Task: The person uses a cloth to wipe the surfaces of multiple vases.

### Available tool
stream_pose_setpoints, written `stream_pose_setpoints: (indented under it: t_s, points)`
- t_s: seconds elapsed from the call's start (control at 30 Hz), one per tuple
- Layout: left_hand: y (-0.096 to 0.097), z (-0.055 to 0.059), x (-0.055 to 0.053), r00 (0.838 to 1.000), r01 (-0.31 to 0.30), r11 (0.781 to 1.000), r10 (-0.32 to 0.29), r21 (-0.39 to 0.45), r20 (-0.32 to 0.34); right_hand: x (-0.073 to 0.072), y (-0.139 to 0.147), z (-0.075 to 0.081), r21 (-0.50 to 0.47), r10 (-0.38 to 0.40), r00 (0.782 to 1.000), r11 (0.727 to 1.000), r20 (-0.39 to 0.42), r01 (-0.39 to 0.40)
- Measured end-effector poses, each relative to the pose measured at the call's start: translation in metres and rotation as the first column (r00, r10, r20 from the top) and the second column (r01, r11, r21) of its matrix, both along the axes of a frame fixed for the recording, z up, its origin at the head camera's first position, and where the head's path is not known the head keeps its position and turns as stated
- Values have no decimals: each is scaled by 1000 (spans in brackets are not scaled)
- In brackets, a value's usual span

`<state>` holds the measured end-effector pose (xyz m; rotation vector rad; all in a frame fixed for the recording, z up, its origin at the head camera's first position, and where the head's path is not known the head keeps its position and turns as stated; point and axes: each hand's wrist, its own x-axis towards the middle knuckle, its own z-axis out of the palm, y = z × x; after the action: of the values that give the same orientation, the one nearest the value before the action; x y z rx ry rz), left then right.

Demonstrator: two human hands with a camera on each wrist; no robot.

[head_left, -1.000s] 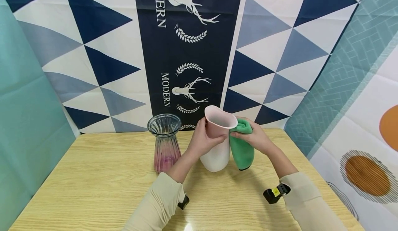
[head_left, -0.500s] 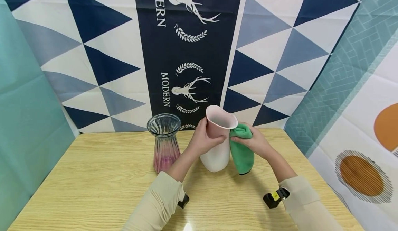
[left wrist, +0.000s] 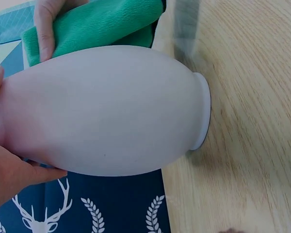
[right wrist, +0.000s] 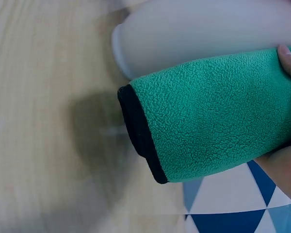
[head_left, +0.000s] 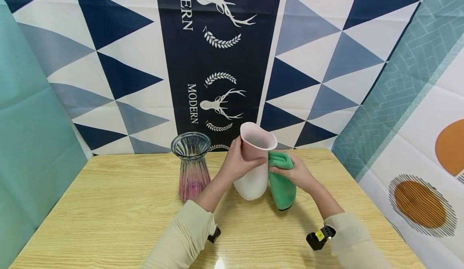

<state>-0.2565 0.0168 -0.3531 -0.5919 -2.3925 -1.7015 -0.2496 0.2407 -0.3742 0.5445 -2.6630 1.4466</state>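
– Green cloth (head_left: 282, 186) and right hand (head_left: 300, 174) sit a little lower and nearer than one second ago; white-and-pink vase (head_left: 255, 178) and left hand (head_left: 236, 164) look unmoved.

– Noted. Largest item first?

– Backdrop (head_left: 250, 65), far side: triangles in navy, grey-blue and white, plus a dark band with stag heads and the word MODERN turned sideways.

– Next size down?

– Light wood table (head_left: 108, 214), reaching from the backdrop to the near edge of view.

– White-and-pink vase: where exactly?

– Far part of the table, slightly right of centre, mouth up, pink at the neck, white below. Whether its foot bears on the wood, I cannot tell.

– Neighbour on its left?

– Glass vase (head_left: 193, 174): ribbed, smoky at the rim, pink towards the base, upright on the table, apart from the other vase.

– Cloth?

– Folded, right of the white-and-pink vase, its edge meeting the vase's side; black trim at the bottom.

– Fingers?

– Left: curled round the vase's neck, thumb on the near side. Right: gripping the cloth near its top, thumb on the near face, other fingers mostly hidden.

– Smallest?

– Black wrist camera (head_left: 316, 241) at the right sleeve (head_left: 349, 236), with a yellow patch.
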Motion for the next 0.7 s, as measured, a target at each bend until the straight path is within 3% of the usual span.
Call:
stream_pose_setpoints:
  t_s: [0.27, 0.7]
  points:
    - [1, 2, 3, 998, -60, 998, 60, -28, -20, 3, 3, -21, -33, -13, 998, 999, 60, 15]
    - [1, -1, 2, 995, -89, 995, 86, -41, -56, 3, 4, -38, -22, -14, 1000, 1000, 27, 15]
